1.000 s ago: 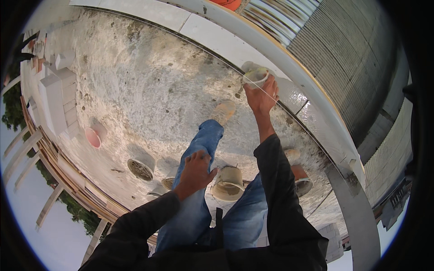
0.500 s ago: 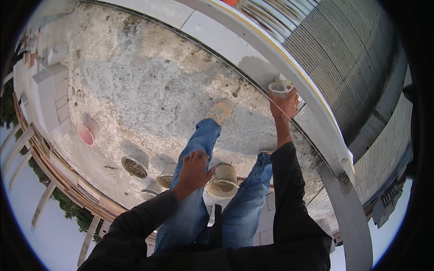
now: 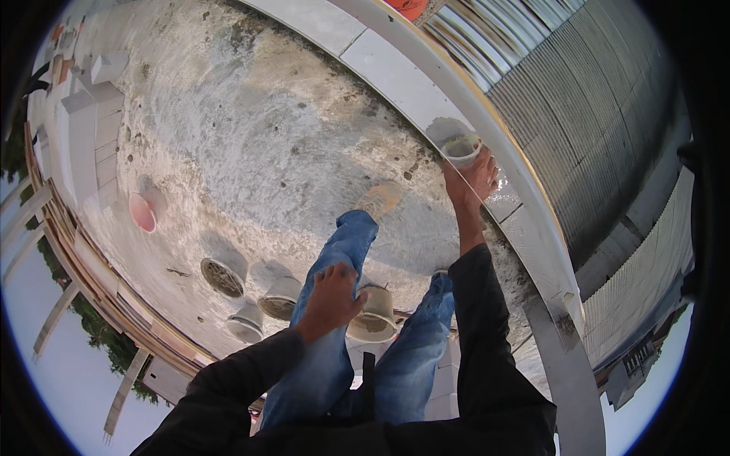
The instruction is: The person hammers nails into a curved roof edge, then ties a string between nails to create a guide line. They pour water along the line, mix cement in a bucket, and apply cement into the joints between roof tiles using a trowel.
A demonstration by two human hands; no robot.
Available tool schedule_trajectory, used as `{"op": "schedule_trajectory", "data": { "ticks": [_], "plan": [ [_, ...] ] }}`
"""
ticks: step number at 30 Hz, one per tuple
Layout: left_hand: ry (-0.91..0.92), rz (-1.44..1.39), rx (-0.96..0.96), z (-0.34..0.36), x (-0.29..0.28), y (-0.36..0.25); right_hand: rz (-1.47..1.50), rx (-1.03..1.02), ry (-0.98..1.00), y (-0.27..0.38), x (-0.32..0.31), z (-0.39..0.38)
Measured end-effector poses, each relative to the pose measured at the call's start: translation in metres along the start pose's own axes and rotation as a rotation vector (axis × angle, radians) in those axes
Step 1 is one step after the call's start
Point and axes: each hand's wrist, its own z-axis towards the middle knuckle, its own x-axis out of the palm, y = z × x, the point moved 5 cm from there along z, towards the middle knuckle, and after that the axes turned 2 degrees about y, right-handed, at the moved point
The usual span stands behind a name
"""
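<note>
A clear plastic cup (image 3: 462,150) is in my right hand (image 3: 473,176), whose fingers wrap around its side. Tilted slightly, it is held over the pale block wall top (image 3: 391,64). Just beyond the cup a darker wet patch (image 3: 447,128) marks the blocks, and wet shine shows beside my fingers. How much liquid the cup contains is hard to make out. My left hand (image 3: 333,296) lies on my jeans near the knee, fingers stretched and holding nothing.
Several buckets stand on the rough concrete floor (image 3: 251,137), including a grey one (image 3: 223,277) and one between my legs (image 3: 372,318). A pink bucket (image 3: 142,213) is farther left, near stacked pale blocks (image 3: 80,144). Corrugated roofing (image 3: 578,91) lies beyond the wall.
My right hand has moved the cup a little farther along the wall top, closer over the wet patch. My left hand stays on my leg. The whole view has shifted slightly.
</note>
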Motion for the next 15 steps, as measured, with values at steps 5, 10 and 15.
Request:
{"op": "schedule_trajectory", "data": {
  "ticks": [5, 10, 15],
  "plan": [
    [-0.006, -0.085, -0.009, -0.007, 0.002, 0.007, -0.021, -0.095, -0.018, 0.095, 0.009, 0.025],
    [-0.038, -0.114, -0.038, -0.012, 0.005, 0.011, 0.039, -0.181, -0.001, 0.165, 0.017, 0.044],
    [-0.085, -0.138, -0.027, -0.013, 0.002, 0.013, 0.045, -0.233, 0.003, 0.193, 0.019, 0.057]
  ]
}}
